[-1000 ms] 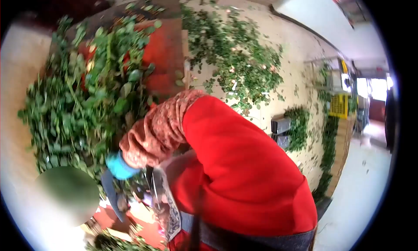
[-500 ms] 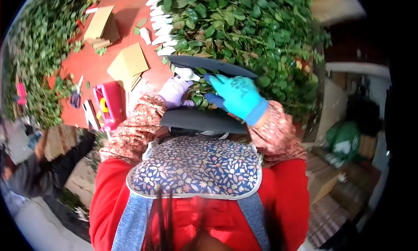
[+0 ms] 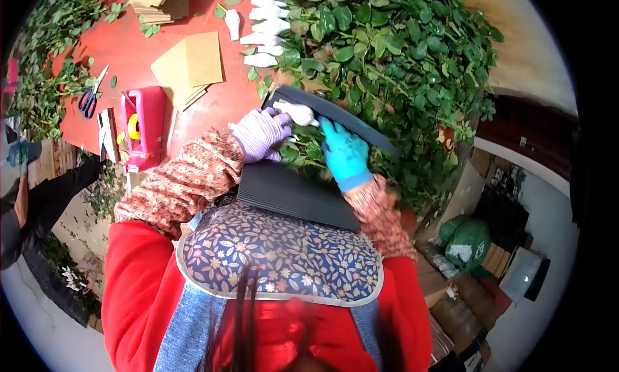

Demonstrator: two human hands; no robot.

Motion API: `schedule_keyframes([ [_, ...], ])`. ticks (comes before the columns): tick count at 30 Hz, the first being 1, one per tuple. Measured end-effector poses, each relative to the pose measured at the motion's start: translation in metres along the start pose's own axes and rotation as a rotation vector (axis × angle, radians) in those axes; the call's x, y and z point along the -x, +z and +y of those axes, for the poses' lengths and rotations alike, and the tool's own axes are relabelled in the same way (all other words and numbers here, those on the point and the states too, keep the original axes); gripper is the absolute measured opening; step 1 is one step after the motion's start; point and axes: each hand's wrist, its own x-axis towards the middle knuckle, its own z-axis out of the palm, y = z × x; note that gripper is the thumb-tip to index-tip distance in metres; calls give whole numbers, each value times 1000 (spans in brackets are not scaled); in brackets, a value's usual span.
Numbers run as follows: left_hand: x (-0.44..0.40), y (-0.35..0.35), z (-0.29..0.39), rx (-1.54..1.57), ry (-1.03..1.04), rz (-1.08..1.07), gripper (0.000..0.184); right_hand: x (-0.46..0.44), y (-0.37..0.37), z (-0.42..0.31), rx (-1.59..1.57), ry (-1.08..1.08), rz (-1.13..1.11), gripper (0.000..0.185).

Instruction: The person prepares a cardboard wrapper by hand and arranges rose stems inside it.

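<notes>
My left hand [image 3: 261, 135], in a lilac glove, curls over the end of a bundle of leafy stems [image 3: 296, 154], thumb and fingers on either side. A white-wrapped flower head [image 3: 299, 113] lies at its fingertips. My right hand [image 3: 346, 151], in a teal glove, rests on the same bundle with fingers stretched towards the flower head's tip. The bundle lies between a raised dark flap [image 3: 342, 118] behind and a dark ribbed sheet [image 3: 293, 196] in front, against my floral apron. The stems under both hands are mostly hidden.
A leafy pile [image 3: 400, 56] with several white-wrapped heads [image 3: 267, 27] fills the back. Left on the red table [image 3: 135, 56] are cardboard pieces [image 3: 203, 57], scissors [image 3: 93, 93], a pink container [image 3: 147, 127] and a stapler-like tool [image 3: 108, 135]. Another person's arm [image 3: 22, 195] shows far left.
My right hand has drawn back and turned, its fingers pointing farther away from me. The flower head shows more fully. The dark flap and sheet have tilted, and the whole view has shifted.
</notes>
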Motion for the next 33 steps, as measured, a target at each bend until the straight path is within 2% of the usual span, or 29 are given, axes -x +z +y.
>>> schedule_keyframes([
  [1,1,4,-1,53,10,26,56,-9,6,-3,6,48,-156,56],
  [2,3,7,-5,101,18,57,51,-5,12,-2,-1,58,-160,56],
  [3,16,16,-6,80,42,64,51,13,17,-9,13,50,-12,54],
  [4,18,26,-20,247,180,256,46,14,21,-8,14,28,110,52],
  [5,20,39,-31,422,318,440,41,17,24,-6,-78,63,57,50],
  [6,20,40,-32,508,205,586,30,20,22,-7,-73,50,120,48],
  [8,24,46,-32,860,-238,616,28,21,28,-7,-38,40,150,49],
  [9,26,13,-12,790,-298,613,30,20,28,-7,-77,59,132,49],
  [10,24,-1,1,902,-388,464,41,19,28,-8,-84,64,111,50],
  [12,15,6,3,858,-296,429,47,17,27,-8,-57,1,191,50],
  [13,9,9,8,1132,-277,415,44,19,24,-9,-61,23,185,50],
  [14,6,12,14,1117,-237,520,28,19,20,-11,-67,57,83,50],
  [15,3,14,12,1036,-206,545,23,19,19,-11,-74,87,-16,50],
  [16,1,18,8,953,-176,572,17,20,22,-10,-79,102,-19,50],
  [18,3,24,3,735,-225,674,12,17,30,-6,-84,71,30,50],
  [20,12,27,-2,1032,-401,741,13,19,39,0,-62,24,20,49],
  [21,18,20,-5,1116,-403,711,13,19,41,1,-59,9,72,48],
  [22,21,18,-10,853,-280,697,8,20,42,1,-56,-7,122,48],
  [24,24,3,-1,147,134,711,18,20,38,1,-51,-19,118,47],
  [25,25,-13,12,-172,87,392,31,20,35,-1,-47,-19,122,45],
  [26,17,-27,21,-146,178,343,34,22,31,-3,-53,-7,122,45],
  [28,-6,-19,22,-254,292,405,27,25,24,-3,-49,-13,93,43],
  [29,-15,-5,19,-159,198,319,19,27,27,-2,-37,-32,126,41],
  [32,-27,-5,22,-118,198,357,19,30,24,-4,8,-34,142,38],
  [33,-27,-5,21,-89,263,316,17,30,19,-5,-20,-35,104,35],
])
